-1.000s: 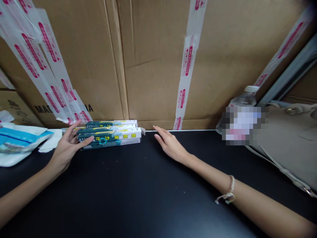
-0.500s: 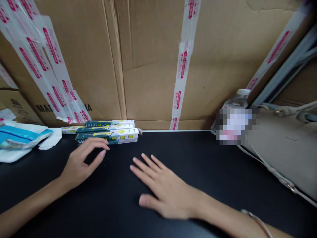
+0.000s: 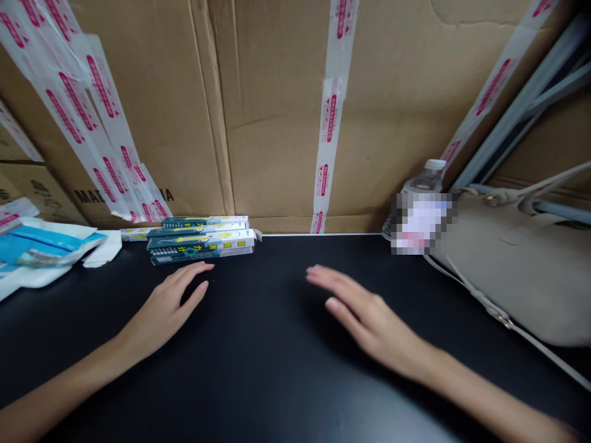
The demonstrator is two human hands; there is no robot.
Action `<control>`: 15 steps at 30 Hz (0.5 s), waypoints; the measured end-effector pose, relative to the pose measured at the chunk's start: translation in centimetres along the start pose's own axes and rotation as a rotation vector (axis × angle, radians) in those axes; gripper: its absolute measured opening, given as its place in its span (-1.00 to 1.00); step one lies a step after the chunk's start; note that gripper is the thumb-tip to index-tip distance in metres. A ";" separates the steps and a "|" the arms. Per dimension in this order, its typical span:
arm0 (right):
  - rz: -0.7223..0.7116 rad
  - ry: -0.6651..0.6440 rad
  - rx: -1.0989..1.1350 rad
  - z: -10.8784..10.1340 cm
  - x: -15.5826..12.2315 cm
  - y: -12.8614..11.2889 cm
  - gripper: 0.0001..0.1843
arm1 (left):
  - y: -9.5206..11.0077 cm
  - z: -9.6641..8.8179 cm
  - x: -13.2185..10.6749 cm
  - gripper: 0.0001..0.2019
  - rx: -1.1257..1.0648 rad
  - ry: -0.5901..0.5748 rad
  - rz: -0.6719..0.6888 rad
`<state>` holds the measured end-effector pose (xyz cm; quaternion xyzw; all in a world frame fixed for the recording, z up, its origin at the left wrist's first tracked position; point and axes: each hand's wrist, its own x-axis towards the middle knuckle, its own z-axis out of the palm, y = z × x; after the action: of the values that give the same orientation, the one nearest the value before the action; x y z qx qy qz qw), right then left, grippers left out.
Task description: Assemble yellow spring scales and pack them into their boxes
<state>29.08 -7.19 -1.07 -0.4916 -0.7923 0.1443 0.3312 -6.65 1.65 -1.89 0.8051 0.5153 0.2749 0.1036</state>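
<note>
My left hand (image 3: 170, 304) is over the black tabletop (image 3: 240, 369), fingers stretched forward with the thumb apart and nothing held. Just beyond its fingertips lies a stack of several long, narrow printed boxes (image 3: 203, 246), green and white with yellow lettering, against the cardboard at the back. My right hand (image 3: 369, 314) hovers above the table to the right of centre, casting a shadow below. Its fingers point forward-left, thumb apart, and it too holds nothing.
A big taped cardboard box (image 3: 277, 123) walls off the back. At left lie blue-and-white plastic packages (image 3: 50, 246). On the right stand a clear bottle (image 3: 427, 175) with a blurred label and a beige handbag (image 3: 517, 264), its strap trailing on the table. Metal shelving (image 3: 508, 117) rises behind.
My right hand has lifted from lying spread flat on the table and moved to the right, its fingers closer together. My left hand's curled fingers have straightened. The view has shifted slightly.
</note>
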 end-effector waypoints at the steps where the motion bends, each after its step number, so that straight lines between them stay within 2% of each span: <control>1: 0.058 0.044 -0.057 -1.0 0.3 2.1 -0.53 | -0.3 0.2 0.1 -0.43 0.006 0.001 -0.034; 4: 0.178 0.105 -0.151 -2.3 0.6 7.1 -0.46 | -0.7 0.5 0.5 -0.36 0.005 -0.021 -0.059; 6: 0.225 0.109 -0.186 -1.5 0.8 8.0 -0.42 | -0.7 0.6 0.7 -0.37 -0.047 -0.059 -0.063; 7: 0.236 0.104 -0.200 -0.8 0.9 7.5 -0.38 | -0.6 0.5 0.8 -0.39 -0.090 -0.073 -0.070; 9: 0.223 0.075 -0.218 1.2 1.4 4.9 -0.28 | -0.6 0.2 1.0 -0.41 -0.172 -0.082 -0.087; 11: 0.166 0.014 -0.220 3.5 1.7 0.7 -0.19 | -0.7 0.1 1.1 -0.42 -0.204 -0.071 -0.086; 15: -0.118 -0.195 -0.156 8.5 1.0 -8.6 -0.08 | -0.6 0.0 1.3 -0.39 -0.191 -0.086 -0.039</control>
<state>17.27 -9.57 -2.24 -0.4521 -0.8570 0.1098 0.2214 -6.71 3.07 -1.76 0.7924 0.4976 0.2857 0.2072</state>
